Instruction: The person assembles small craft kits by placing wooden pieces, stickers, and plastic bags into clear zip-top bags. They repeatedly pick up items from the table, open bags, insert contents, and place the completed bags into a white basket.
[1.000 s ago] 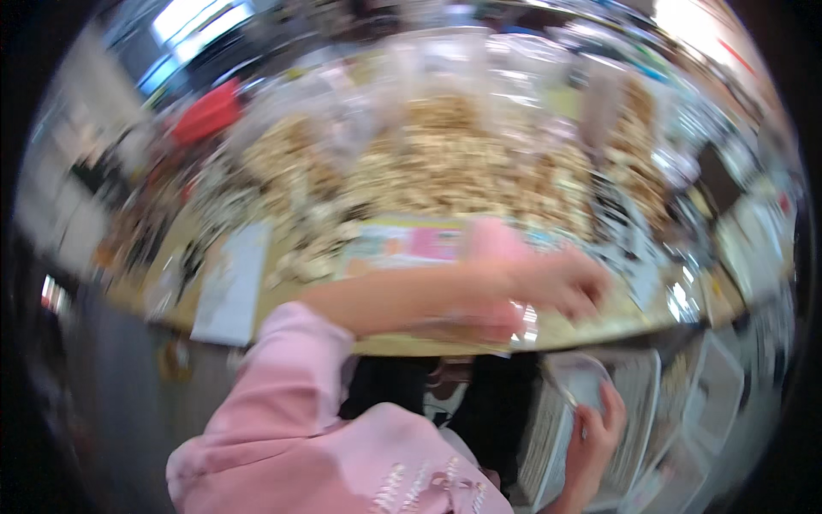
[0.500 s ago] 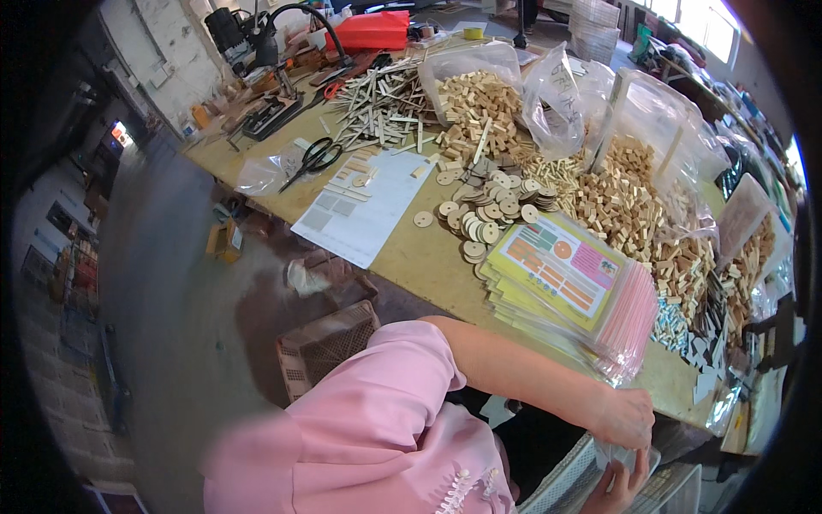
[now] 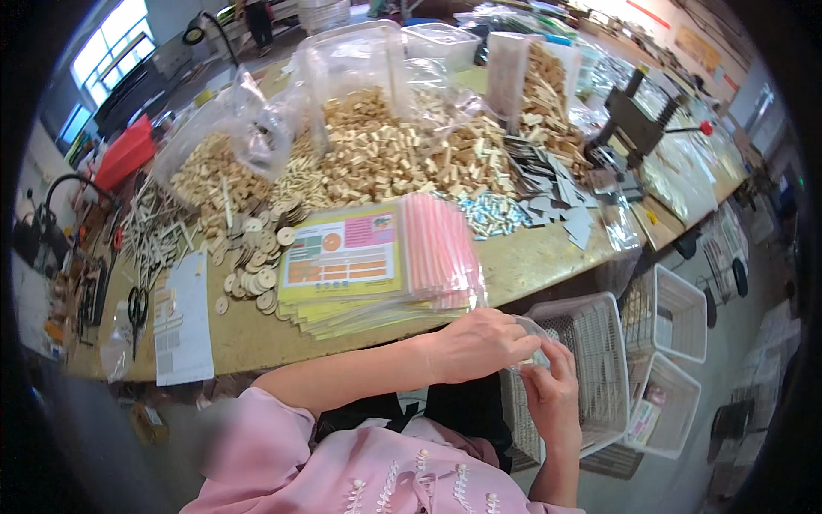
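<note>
Past the table's front edge, my left hand (image 3: 482, 344) and my right hand (image 3: 552, 390) meet at a small clear plastic bag (image 3: 530, 329). The fingers of both are pinched on its film, left hand from above, right hand from the right side. Something pale seems to lie inside, too small to make out. Just left of the hands on the table rests a stack of yellow-edged printed cards in clear sleeves (image 3: 342, 261). Pink-and-white striped strips (image 3: 441, 248) fan out along that stack's right side.
Wooden blocks (image 3: 377, 158) heap behind the stack, with round wooden discs (image 3: 255, 261) to its left. Scissors (image 3: 137, 313) and a printed sheet (image 3: 182, 325) lie far left. White plastic baskets (image 3: 604, 377) stand at the right below the table; a hand press (image 3: 638, 128) stands back right.
My view has swung to the right, bringing the baskets and the hand press into full sight. Both hands keep hold of the clear bag, now seen more plainly.
</note>
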A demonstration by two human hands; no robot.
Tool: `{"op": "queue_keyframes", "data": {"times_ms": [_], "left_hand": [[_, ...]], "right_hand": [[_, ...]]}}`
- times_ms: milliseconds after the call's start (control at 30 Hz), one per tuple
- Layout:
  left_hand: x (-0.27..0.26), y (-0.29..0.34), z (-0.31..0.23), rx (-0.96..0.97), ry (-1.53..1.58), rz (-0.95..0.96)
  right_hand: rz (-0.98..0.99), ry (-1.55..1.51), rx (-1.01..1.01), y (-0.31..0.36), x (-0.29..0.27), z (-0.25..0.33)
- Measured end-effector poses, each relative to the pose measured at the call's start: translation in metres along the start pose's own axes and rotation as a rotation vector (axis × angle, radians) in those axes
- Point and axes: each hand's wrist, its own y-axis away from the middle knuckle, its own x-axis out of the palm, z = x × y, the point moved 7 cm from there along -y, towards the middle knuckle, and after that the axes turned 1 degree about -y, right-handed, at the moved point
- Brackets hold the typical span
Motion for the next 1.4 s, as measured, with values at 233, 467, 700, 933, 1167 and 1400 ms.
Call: {"op": "queue_keyframes", "data": {"times_ms": [233,467,700,933,1167,1400], "left_hand": [[-0.013,-0.009,0.052,-0.192,0.008,0.050],[-0.040,-0.021,0.212,-0.533,-0.235,0.000],[-0.020,-0.031,0.246,-0.566,-0.310,0.095],[-0.041,-0.031,0.233,-0.635,-0.076,-0.046],[-0.049,-0.031,0.089,-0.349,0.251,-0.013],[-0.057,-0.007,0.017,-0.117,0.039,-0.099]], "right_hand": [[-0.021,-0.007,0.033,0.004,0.000,-0.021],[-0.026,-0.045,0.063,0.003,0.007,-0.040],[-0.041,-0.053,0.098,-0.001,0.006,-0.047],[-0.020,-0.038,0.086,-0.002,0.002,-0.047],[-0.020,-0.023,0.023,-0.017,-0.012,-0.023],[0.017,-0.036,-0.082,-0.030,-0.028,0.022]]}}
